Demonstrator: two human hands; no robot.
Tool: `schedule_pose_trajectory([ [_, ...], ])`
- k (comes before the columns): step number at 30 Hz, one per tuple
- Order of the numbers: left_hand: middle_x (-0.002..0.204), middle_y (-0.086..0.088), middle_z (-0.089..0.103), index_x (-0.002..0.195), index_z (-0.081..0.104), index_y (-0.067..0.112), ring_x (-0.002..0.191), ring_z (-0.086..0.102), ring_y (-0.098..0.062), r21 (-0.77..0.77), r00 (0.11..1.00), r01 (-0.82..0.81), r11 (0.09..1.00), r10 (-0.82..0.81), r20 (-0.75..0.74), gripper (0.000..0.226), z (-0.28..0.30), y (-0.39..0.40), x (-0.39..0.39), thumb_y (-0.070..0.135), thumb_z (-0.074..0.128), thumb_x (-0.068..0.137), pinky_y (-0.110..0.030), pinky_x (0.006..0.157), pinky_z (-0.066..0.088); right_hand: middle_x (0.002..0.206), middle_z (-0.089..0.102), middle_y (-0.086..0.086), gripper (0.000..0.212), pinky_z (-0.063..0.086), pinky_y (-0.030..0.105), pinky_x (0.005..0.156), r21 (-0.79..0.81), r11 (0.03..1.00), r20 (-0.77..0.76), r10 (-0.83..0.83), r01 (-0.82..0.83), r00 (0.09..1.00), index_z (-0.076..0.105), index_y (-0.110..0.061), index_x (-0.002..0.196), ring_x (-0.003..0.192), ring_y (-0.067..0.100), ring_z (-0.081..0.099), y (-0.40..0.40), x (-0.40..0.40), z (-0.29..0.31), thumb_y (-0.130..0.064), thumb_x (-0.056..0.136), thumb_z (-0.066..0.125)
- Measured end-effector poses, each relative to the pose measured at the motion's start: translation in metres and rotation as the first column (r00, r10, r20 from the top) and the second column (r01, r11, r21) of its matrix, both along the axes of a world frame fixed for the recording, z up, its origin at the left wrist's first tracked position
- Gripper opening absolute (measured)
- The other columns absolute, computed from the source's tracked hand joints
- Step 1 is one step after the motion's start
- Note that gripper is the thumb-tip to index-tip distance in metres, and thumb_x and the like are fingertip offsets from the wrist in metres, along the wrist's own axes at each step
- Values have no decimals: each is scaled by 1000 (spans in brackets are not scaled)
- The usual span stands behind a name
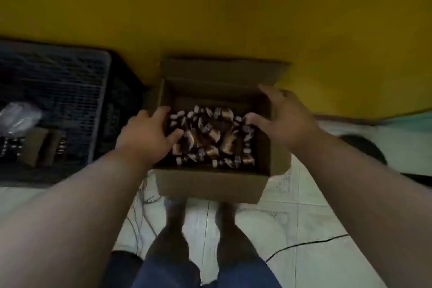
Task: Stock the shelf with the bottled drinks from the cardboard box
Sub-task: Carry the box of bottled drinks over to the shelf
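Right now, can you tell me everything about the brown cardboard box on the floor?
The brown cardboard box sits open on the pale tiled floor against a yellow wall, flaps folded out. Small brown bottles with white caps lie jumbled inside. The left hand reaches in; the right hand hovers at its right edge.

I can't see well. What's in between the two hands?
In the head view, small brown bottles heaped in the open cardboard box lie between the left hand and right hand.

One cardboard box (210, 184); many small bottles (210, 138), too jumbled to count; two hands; one dark crate (70, 82)
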State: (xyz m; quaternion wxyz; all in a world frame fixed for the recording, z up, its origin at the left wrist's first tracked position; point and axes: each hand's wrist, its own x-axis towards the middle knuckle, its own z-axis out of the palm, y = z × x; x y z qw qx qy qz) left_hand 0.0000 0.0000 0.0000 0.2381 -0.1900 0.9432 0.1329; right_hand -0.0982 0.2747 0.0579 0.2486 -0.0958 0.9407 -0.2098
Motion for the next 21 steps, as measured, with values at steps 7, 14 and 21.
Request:
schedule_pose_trajectory([
  [7, 137, -18, 40, 135, 12, 56, 115, 49, -44, -11, 988, -42, 999, 43, 149, 77, -115, -17, -6, 79, 48, 71, -55, 90, 49, 141, 39, 17, 76, 41, 43, 99, 245, 962, 173, -169, 124, 970, 17, -35, 148, 120, 37, 46, 13, 9, -130, -44, 87, 61],
  [14, 138, -13, 46, 135, 16, 59, 110, 56, -39, 66, 984, -62, 996, 50, 171, 75, -160, -37, -18, 69, 59, 74, -48, 84, 53, 136, 36, 23, 85, 44, 52, 98, 344, 931, 248, -215, 121, 945, 18, -42, 145, 117, 45, 46, 36, -4, -198, -35, 80, 72],
  [21, 127, -16, 59, 142, 31, 46, 100, 60, -38, 29, 997, -70, 997, 71, -43, 68, -182, -41, -17, 18, 60, 87, -44, 78, 55, 116, 60, 22, 54, 49, 43, 76, 411, 906, -4, -108, 100, 994, 45, -25, 137, 101, 40, 59, 51, -6, -226, -3, 88, 46],
])
